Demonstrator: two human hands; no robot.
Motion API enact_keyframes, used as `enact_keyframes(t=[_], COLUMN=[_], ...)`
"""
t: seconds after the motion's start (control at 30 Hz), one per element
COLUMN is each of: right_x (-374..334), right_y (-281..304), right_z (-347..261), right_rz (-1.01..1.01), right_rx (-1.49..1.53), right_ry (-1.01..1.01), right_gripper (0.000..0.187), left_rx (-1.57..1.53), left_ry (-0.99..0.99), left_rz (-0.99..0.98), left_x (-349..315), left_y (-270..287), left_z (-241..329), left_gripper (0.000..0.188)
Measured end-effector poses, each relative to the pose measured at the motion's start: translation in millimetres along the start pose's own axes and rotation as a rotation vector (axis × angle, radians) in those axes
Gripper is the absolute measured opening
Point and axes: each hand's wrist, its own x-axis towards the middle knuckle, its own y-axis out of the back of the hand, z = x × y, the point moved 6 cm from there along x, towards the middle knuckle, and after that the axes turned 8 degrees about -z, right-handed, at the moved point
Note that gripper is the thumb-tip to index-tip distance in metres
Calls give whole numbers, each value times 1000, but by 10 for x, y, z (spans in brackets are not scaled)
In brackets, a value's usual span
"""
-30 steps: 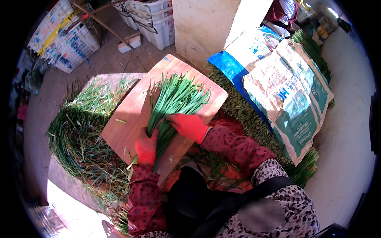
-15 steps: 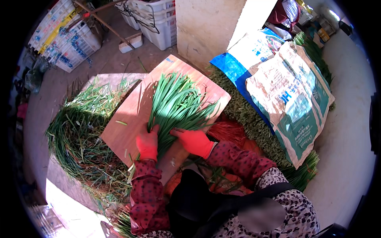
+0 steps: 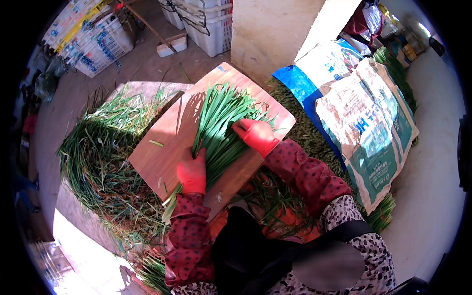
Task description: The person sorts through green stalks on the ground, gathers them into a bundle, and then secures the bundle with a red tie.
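A loose bunch of garlic chives [image 3: 219, 128] lies fanned out on a reddish-brown wooden board [image 3: 164, 130], leaf tips pointing away from me. My left hand [image 3: 191, 172], in an orange-red glove, is closed round the lower part of the bunch, with the pale stem ends sticking out below it by the near edge of the board. My right hand [image 3: 256, 135], gloved alike, has its fingers curled together on the leaves at the bunch's right side. Its fingertips press into the leaves. A short cut piece of leaf [image 3: 156, 143] lies on the board's left part.
A big heap of trimmed leaves [image 3: 108, 167] sits left of the board. To the right, stacked chives [image 3: 300, 130] lie under a blue-and-white sheet [image 3: 307, 88] and a paper sack [image 3: 366, 128]. A pillar [image 3: 265, 37] and plastic crates [image 3: 209, 32] stand beyond.
My right hand has moved up and right along the leaves, from beside the left hand to the bunch's right side. The left hand keeps its hold. The whole view has shifted slightly.
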Motion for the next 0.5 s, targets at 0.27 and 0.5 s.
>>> enact_keyframes(t=[0.27,0.5], right_x=[77,71], right_y=[128,238], right_z=[0,-58], right_rz=[253,272], right_rx=[86,15], right_ry=[-62,-3], right_gripper=[25,32], left_rx=[22,74], left_ry=[13,18], left_rz=[20,37], left_x=[-7,-7], left_y=[-16,-34], left_z=[4,-24], left_gripper=[36,38])
